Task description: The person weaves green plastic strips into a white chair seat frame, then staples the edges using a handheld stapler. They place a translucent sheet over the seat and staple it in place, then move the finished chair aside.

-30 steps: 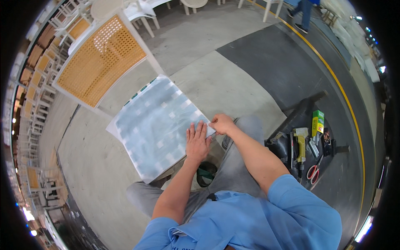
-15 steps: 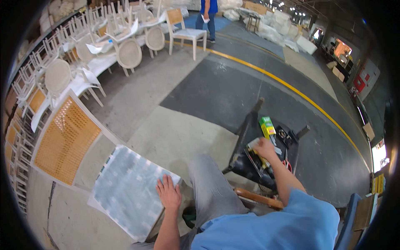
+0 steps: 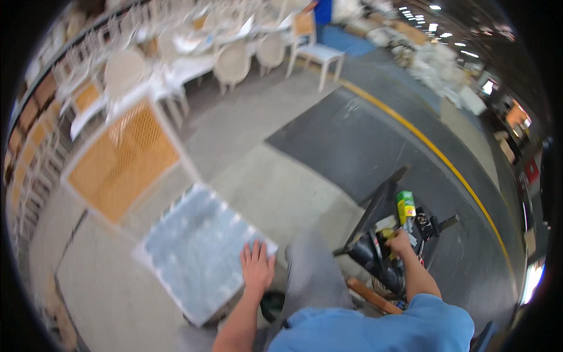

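— Grey concrete floor (image 3: 293, 182) running wide through this workshop, pale chairs (image 3: 126, 73) packed along the far left, a yellow line (image 3: 410, 126) curving off to the right! And up close?

— One cane-backed chair (image 3: 126, 161), ahead and to the left, its back leaning away from us. The blue-and-white seat cover (image 3: 193, 243) lies over the seat, near edge toward the person. Sensible spot, I'd say: it's all within easy reach.

— Eyes on the left hand (image 3: 257, 267)! Open, fingers spread, laid on the cover by its right-hand corner. Why there?

— My reading: it's a paperweight. Flat fingers spread the pressure, so the sheet shouldn't creep or wrinkle while attention goes elsewhere.

— And elsewhere it goes! Out to the right, past the grey-trousered knee (image 3: 308, 252), the right hand (image 3: 400, 243) is down at the black stand (image 3: 381, 202).

— Fingers curled, right at a yellowish tool (image 3: 385, 234). Gripping it or merely touching? Too blurred; I can't tell.

— Busy little stand, too: a green-and-yellow box (image 3: 405, 207) sits just beyond that hand.

— Handy placing, probably deliberate. Supplies on the right, work on the left, knee between them, so one arm can stretch across to the kit without the other leaving the cover. A neat split, both arms out wide!
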Motion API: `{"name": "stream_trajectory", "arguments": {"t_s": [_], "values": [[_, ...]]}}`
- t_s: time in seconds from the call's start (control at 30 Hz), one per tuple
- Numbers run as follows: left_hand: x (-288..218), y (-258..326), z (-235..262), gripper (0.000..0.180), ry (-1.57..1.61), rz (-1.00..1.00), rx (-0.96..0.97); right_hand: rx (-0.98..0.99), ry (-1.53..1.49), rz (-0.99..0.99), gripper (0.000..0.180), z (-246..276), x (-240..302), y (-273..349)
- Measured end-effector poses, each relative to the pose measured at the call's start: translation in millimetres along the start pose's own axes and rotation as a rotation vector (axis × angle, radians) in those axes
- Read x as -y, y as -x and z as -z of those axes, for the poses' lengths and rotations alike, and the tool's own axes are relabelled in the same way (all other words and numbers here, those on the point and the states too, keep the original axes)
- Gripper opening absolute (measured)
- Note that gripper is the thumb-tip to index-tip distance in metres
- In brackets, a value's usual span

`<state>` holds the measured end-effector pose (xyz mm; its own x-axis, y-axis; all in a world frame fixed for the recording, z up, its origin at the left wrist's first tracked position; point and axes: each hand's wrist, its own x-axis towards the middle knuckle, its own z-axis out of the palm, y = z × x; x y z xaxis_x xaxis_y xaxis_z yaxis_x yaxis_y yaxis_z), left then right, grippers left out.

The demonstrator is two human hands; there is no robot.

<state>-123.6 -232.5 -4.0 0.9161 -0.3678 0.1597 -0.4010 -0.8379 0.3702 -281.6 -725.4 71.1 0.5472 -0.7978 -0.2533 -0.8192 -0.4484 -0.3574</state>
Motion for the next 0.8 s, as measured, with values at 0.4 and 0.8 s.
{"name": "stream_trajectory", "arguments": {"t_s": [0.4, 0.8], "values": [[2.7, 4.0, 2.9, 0.052, 0.089, 0.097, 0.018, 0.584, -0.649, 0.398, 0.052, 52.5, 213.6, 43.6], [14.2, -4.5, -13.6, 0.057, 0.052, 0.143, -0.032, 1.273, 0.314, 1.122, 0.078, -78.6, 385.4, 103.7]]}}
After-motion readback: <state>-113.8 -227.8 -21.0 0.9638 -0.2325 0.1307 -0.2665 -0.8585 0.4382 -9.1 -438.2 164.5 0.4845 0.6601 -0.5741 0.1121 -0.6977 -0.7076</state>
